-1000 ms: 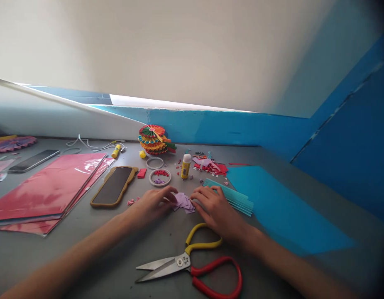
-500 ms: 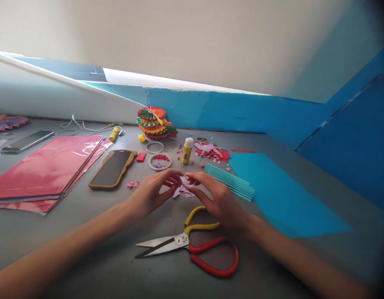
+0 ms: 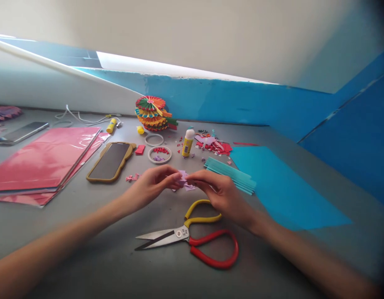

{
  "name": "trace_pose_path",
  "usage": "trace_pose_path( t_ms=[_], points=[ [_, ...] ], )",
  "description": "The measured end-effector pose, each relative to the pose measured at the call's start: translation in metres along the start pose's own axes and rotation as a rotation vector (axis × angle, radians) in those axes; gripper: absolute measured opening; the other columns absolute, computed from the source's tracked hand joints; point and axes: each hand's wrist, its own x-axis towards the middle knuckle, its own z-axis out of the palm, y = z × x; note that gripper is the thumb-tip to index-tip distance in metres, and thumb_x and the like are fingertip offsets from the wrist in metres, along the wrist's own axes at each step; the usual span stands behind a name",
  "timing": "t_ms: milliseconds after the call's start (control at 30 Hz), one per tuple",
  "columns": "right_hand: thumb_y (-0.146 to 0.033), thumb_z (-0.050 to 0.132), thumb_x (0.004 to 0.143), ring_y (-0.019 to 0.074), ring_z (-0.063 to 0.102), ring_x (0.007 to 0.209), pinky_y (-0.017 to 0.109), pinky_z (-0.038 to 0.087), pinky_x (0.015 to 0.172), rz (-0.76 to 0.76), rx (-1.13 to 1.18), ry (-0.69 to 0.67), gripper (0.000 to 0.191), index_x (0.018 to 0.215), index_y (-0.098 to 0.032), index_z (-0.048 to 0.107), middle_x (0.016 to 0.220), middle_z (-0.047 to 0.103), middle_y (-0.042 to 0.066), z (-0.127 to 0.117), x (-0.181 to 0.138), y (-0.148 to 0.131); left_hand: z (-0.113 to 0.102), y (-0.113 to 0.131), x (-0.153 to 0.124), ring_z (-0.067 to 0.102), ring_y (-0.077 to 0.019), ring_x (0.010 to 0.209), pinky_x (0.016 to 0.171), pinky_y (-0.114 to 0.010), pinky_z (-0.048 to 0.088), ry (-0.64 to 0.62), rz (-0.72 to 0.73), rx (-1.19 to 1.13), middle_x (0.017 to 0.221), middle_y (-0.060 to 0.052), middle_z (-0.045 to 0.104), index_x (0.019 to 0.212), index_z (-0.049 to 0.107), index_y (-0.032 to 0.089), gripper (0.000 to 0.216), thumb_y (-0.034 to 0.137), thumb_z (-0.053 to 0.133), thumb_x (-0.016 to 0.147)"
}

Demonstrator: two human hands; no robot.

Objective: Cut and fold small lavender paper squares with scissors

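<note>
My left hand [image 3: 154, 185] and my right hand [image 3: 218, 193] meet a little above the grey table [image 3: 95, 253], fingertips pinched together on a small lilac paper piece [image 3: 183, 176]. More lilac scraps [image 3: 189, 187] lie just under them. Scissors [image 3: 192, 241] with one yellow and one red handle rest open on the table just in front of my hands. A stack of folded teal paper strips [image 3: 232, 175] lies beside my right hand.
A glue stick [image 3: 187, 143] stands behind the hands, with two white rings [image 3: 160, 154], red scraps [image 3: 215, 146] and a stack of coloured paper fans [image 3: 152, 113]. A phone in a tan case [image 3: 110, 162] and pink sheets [image 3: 44, 160] lie left; a blue sheet [image 3: 279, 187] lies right.
Both hands rose from the lilac pile on the table and came together, pinching one lilac piece between them. The view has tilted down a little.
</note>
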Motion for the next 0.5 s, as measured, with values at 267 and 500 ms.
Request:
trace_pose_path(
  t_ms=[267, 500],
  points=[
    [-0.006, 0.046, 0.092, 0.0175, 0.059, 0.106, 0.032, 0.047, 0.091, -0.079, -0.088, -0.073, 0.032, 0.116, -0.022, 0.059, 0.116, 0.064, 0.004, -0.004, -0.002, 0.005, -0.001, -0.005, 0.001, 0.067, -0.0175, 0.093, 0.09, -0.031, 0.05, -0.108, -0.168, -0.211, 0.098, -0.005, 0.071, 0.099, 0.068, 0.015, 0.022, 0.031, 0.066, 0.084],
    [-0.025, 0.033, 0.102, 0.0156, 0.057, 0.072, 0.028, 0.046, 0.065, 0.08, -0.213, -0.097, 0.024, 0.094, -0.019, 0.055, 0.082, 0.061, 0.002, -0.004, 0.003, -0.013, 0.003, -0.005, 0.0, 0.067, -0.018, 0.09, 0.086, -0.032, 0.052, -0.091, -0.186, -0.173, 0.09, -0.004, 0.071, 0.094, 0.069, 0.014, 0.021, 0.03, 0.069, 0.08]
  ],
)
